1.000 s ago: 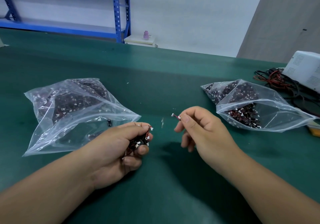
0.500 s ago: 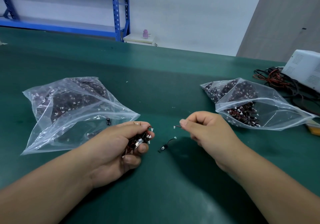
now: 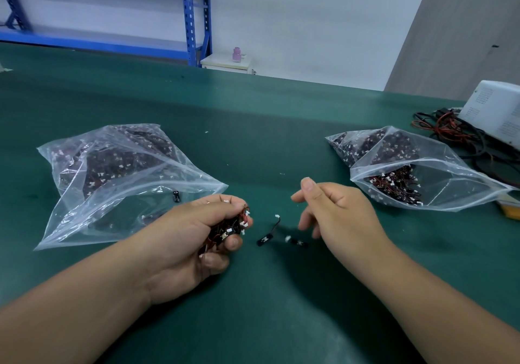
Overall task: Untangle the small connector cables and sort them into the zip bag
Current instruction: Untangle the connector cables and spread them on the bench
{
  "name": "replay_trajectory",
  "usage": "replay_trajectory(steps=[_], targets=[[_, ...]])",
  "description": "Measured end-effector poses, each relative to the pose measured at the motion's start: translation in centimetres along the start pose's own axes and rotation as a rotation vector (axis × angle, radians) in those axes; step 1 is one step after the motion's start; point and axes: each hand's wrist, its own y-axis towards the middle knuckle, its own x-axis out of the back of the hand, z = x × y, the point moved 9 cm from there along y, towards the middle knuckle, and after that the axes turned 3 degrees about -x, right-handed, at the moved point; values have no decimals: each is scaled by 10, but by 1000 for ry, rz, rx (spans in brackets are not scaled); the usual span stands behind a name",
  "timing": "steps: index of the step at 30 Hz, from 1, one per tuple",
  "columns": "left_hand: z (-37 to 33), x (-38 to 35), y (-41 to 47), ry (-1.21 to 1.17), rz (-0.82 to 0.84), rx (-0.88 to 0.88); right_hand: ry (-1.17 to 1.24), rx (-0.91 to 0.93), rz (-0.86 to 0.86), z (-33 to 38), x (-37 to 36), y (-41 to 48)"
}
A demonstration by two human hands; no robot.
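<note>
So the person's left hand (image 3: 194, 240) has its fingers curled tight round a tangled clump of connector cables (image 3: 232, 227), red and black wires with little white plugs poking out past the thumb, held low over the green mat (image 3: 253, 110). The right hand (image 3: 337, 217) sits just across from it, apart from the clump, with the thumb up and the fingers loosely bent, and nothing shows in it. Between the two hands, lying on the mat, is one loose cable (image 3: 269, 230): white plug at the far end, thin dark wire, black tab at the near end. Just right of that is a second loose cable (image 3: 297, 242), below the right hand's fingertips and too blurry to say much about. Off to the left lies a clear zip bag (image 3: 84, 217), packed with the same dark cables at its far end, its near corner close to the left hand. A small black part (image 3: 176, 196) shows by the zip strip, can't tell if it's inside or on top. On the right there's another zip bag (image 3: 450, 166), mouth gaping open, cables piled at the back and reaching toward the opening. Behind it at the table's right edge is a white box (image 3: 498, 116) with a heap of red and black leads (image 3: 447, 133) beside it. Back by the wall there's blue shelving (image 3: 194, 20) and a small pink bottle (image 3: 237, 54) on a white cabinet (image 3: 225, 65).
</note>
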Motion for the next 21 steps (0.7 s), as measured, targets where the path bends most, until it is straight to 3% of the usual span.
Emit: replay_trajectory(steps=[4, 11, 15, 21], targets=[[1, 1, 0, -9, -2, 0, -66, 144, -6, 11, -5, -4], [0, 0, 1, -15, -5, -9, -405, 415, 319, 31, -48, -29], [1, 0, 1, 0, -4, -11, -579, 450, 358, 24, -56, -30], [1, -1, 2, 24, 12, -22, -599, 367, 266, 13, -45, -12]])
